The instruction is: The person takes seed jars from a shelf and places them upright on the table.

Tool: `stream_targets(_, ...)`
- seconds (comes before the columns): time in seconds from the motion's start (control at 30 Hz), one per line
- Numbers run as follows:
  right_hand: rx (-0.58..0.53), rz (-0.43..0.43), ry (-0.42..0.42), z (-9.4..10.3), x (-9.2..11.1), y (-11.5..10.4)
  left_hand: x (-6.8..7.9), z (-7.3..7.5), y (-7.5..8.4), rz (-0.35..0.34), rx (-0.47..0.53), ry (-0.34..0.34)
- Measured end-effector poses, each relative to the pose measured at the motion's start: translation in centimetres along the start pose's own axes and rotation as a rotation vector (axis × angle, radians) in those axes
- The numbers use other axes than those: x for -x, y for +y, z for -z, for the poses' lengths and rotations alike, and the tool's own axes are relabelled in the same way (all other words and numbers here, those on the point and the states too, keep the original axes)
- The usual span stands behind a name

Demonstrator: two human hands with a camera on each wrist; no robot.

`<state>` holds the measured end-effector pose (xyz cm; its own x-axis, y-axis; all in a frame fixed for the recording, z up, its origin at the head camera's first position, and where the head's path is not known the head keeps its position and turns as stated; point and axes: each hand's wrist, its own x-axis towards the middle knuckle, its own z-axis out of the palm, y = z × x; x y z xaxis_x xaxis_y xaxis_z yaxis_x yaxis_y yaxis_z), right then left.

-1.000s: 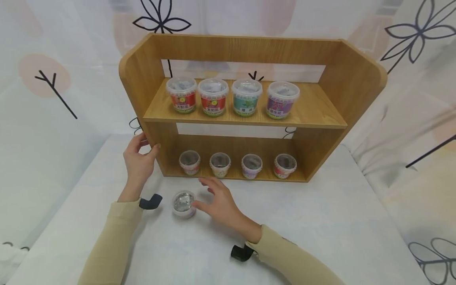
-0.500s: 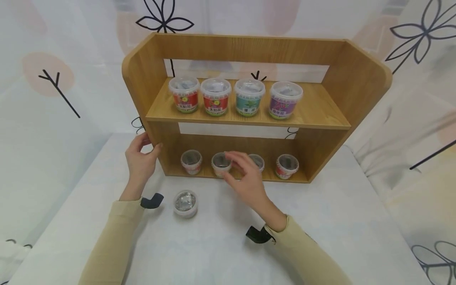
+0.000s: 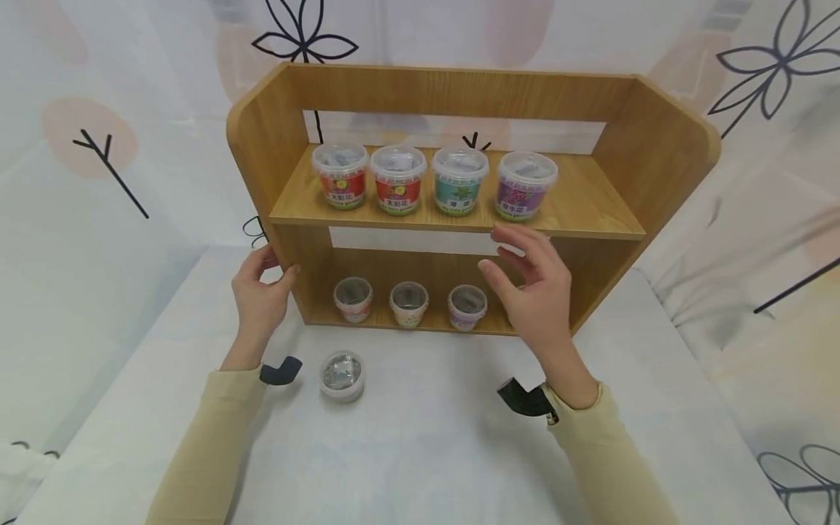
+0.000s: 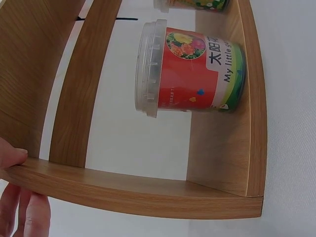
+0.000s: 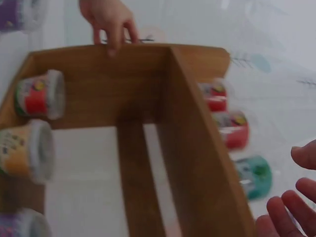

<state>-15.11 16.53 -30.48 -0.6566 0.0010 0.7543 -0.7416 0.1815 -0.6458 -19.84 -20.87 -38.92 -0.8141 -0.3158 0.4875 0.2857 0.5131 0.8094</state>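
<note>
A two-tier wooden shelf [image 3: 459, 91] stands on the table. My left hand [image 3: 261, 295] grips its left side panel, thumb inside and fingers outside in the left wrist view. My right hand [image 3: 541, 292], fingers apart and slightly bent, hangs before the right half of the shelf, holding nothing. Just above its fingertips, a purple-labelled lidded cup [image 3: 521, 191] sits on the upper tier beside a teal-labelled cup [image 3: 458, 186] and two red-labelled ones. Small cups line the lower tier, including a red-labelled cup [image 4: 187, 69] near my left hand; the rightmost is mostly hidden behind my right hand.
One more small cup [image 3: 342, 377] stands on the white-covered table [image 3: 407, 445] in front of the shelf, between my forearms. A patterned cloth [image 3: 420, 33] hangs behind and at both sides. A purple cup [image 5: 15, 15] shows at the right wrist view's corner.
From beside the cup on the table, my right hand has moved right and up, past the lower-tier cups to the shelf's right half. The left hand keeps its grip.
</note>
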Motion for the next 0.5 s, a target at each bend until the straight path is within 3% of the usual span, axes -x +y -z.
stream_targets(0.37, 0.036, -0.025, 0.173, 3.2, -3.1, -1.1, 0.0, 0.0, -0.1, 0.011, -0.010, -0.006)
stream_targets(0.5, 0.036, -0.095, 0.232, 3.6, -4.3, -0.9, 0.1, 0.1, -0.1, 0.001, 0.006, -0.005)
